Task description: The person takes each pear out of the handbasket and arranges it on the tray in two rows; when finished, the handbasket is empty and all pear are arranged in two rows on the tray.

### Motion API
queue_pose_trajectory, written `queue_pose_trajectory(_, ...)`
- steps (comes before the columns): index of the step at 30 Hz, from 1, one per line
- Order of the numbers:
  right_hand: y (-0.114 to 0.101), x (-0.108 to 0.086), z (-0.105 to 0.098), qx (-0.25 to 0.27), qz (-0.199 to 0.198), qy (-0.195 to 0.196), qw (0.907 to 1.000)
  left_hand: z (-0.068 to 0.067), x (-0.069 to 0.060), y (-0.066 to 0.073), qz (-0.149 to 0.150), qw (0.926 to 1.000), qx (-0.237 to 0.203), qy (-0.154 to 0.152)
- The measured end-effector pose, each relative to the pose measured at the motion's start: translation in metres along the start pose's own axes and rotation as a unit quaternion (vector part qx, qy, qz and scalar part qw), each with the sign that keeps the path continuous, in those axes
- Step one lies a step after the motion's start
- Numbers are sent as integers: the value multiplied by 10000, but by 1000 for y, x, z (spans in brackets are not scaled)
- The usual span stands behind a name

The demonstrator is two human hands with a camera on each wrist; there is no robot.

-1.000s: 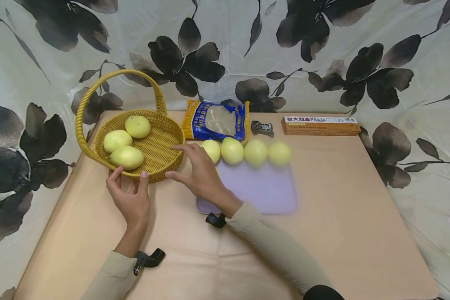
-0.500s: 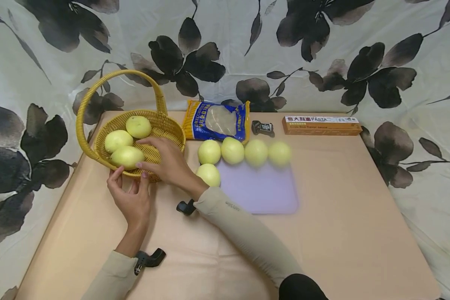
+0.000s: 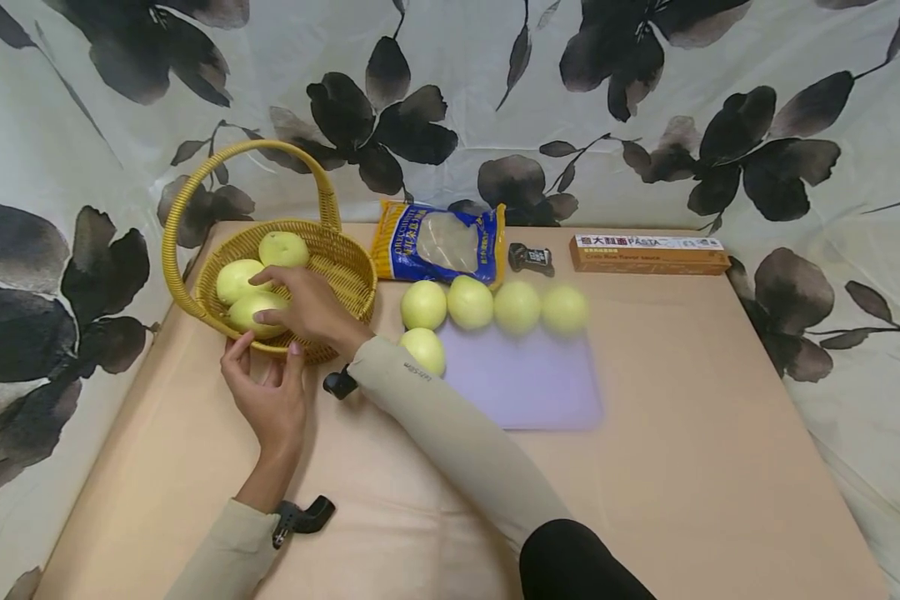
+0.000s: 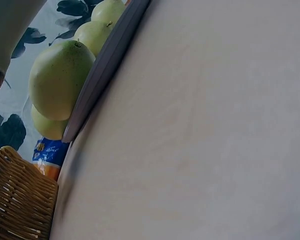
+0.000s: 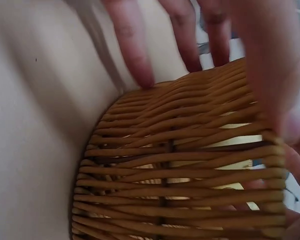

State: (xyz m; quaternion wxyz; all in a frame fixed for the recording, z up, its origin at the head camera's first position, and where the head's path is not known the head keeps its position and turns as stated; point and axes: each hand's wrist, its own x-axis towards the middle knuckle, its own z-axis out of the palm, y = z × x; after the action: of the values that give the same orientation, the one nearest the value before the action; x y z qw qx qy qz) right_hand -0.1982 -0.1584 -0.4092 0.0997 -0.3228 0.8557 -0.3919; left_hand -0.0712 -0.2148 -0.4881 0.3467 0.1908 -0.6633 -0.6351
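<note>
Hovering over the near fruit in the yellow basket, right hand has thumb and forefinger spread, forefinger to the far side, thumb tip over the right part; whether either touches, cannot tell. Key relation: near fruit lies left of the palm, long axis roughly left to right in head view, about in line with the pointing hand, so a hold would likely fall across its girth. Right hand nearer; left hand sits just outside the near wall, fingers and thumb holding the rim. Inside too: left fruit close behind, back fruit farther off. Rightward on the surface: lilac tray with five pale fruits, four along its far edge. Beyond: blue-and-yellow packet, small dark packet, brown box.
</note>
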Motion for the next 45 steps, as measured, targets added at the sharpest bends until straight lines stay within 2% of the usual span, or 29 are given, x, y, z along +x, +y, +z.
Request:
queue_pose_trajectory(8, 5, 15, 13, -362, -68, -343, 9987, -1, 0, 0, 36, 9999, -6, -100)
queue_pose_trajectory(14, 4, 16, 16, -683, -5, -579, 9960, -2, 1, 0, 78, 9999, -75, -53)
queue_pose_trajectory(19, 5, 10, 11, -760, 16, -257, 9968, 0, 0, 1, -2, 10000, 31, -43)
queue_pose_trajectory(24, 4, 1, -1, -489, 64, 153, 9987, 0, 0, 2, -47, 9999, 127, -44)
queue_pose_trajectory(29, -1, -14, -18, -386, 56, 348, 9986, 0, 1, 3, -27, 9999, 106, -14)
queue_pose_trajectory(36, -1, -47, -47, 36, -101, 590, 9982, 0, 1, 3, -37, 10000, 50, -32)
queue_pose_trajectory(45, 17, -91, -85, 467, -397, 933, 9938, 0, 1, 3, -51, 10000, -67, -36)
